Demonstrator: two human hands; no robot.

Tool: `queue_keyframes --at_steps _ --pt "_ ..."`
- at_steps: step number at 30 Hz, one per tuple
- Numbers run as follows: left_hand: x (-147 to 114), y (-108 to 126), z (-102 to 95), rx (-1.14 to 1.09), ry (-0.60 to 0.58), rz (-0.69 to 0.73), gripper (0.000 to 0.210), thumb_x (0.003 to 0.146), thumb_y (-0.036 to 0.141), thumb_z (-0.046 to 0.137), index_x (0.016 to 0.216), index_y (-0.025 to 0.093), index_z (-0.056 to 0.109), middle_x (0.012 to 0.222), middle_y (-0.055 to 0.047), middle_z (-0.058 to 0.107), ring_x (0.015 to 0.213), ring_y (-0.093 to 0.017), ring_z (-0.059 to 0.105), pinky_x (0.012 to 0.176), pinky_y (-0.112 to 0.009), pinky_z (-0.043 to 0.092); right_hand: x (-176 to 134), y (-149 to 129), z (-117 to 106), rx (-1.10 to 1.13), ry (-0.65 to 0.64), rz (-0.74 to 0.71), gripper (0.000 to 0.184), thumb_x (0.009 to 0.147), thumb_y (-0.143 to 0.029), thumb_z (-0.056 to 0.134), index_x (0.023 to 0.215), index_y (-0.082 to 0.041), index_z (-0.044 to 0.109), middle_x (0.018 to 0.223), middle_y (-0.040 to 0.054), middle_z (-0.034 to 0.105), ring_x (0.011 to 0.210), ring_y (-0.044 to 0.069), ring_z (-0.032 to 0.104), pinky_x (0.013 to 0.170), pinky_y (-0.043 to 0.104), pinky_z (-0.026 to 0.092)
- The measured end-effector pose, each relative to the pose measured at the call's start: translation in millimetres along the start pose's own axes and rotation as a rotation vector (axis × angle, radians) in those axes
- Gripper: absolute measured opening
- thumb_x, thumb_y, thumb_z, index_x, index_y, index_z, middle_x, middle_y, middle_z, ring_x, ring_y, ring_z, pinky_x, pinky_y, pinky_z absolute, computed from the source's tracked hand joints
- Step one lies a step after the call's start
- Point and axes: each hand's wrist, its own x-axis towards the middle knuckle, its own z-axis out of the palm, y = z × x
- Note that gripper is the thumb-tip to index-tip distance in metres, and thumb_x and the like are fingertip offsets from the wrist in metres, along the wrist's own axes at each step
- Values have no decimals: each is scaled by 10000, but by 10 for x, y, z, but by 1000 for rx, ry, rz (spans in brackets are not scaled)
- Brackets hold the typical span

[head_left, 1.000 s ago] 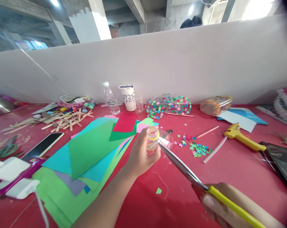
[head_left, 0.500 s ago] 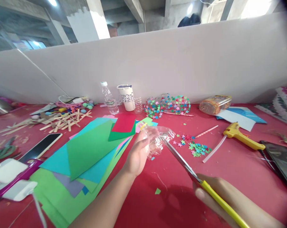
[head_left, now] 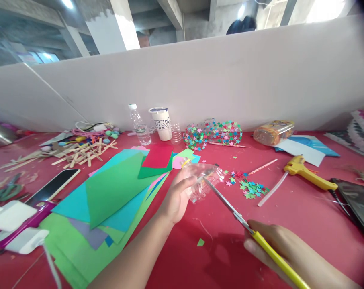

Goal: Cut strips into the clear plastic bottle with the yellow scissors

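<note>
My left hand (head_left: 177, 196) is wrapped round a clear plastic bottle piece (head_left: 207, 176), its neck with a yellow ring pointing up and away to the left. In my right hand (head_left: 272, 241) is a pair of scissors (head_left: 230, 206) with yellow handles. Their metal blades reach up and left, the tips at the cut plastic; whether they pass inside it I cannot tell. Several small foil stars (head_left: 252, 188) lie on the red table just right of the plastic. A small green paper scrap (head_left: 201, 242) rests below it.
Coloured paper sheets (head_left: 115, 188) spread at the left beside a phone (head_left: 54, 186) and wooden sticks (head_left: 82, 154). A water bottle (head_left: 141, 128), a cup (head_left: 161, 124) and a star-covered clear cylinder (head_left: 213, 134) line the white partition (head_left: 182, 80). A yellow glue gun (head_left: 310, 174) lies right.
The bottle piece in my left hand has shifted slightly down and right and turned a little. The scissors have moved slightly with it, still in my right hand.
</note>
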Motion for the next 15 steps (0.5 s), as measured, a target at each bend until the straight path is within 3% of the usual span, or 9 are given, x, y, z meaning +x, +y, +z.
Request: queue_keyframes --at_steps 9,15 --pt "-11 29 32 -52 -120 -66 368 814 202 523 1139 138 685 1296 -149 656 1308 -359 515 1084 -506 387 -8 42 41 26 18 -33 556 1011 -642 303 833 -242 647 1004 62 807 790 280 753 606 266 528" --pt "-19 6 35 -22 -76 -43 372 788 178 528 1115 118 695 1241 -153 686 1252 -337 563 1089 -482 386 19 -54 -9 34 12 87 624 936 -726 356 767 -214 670 874 92 811 797 319 764 562 259 544"
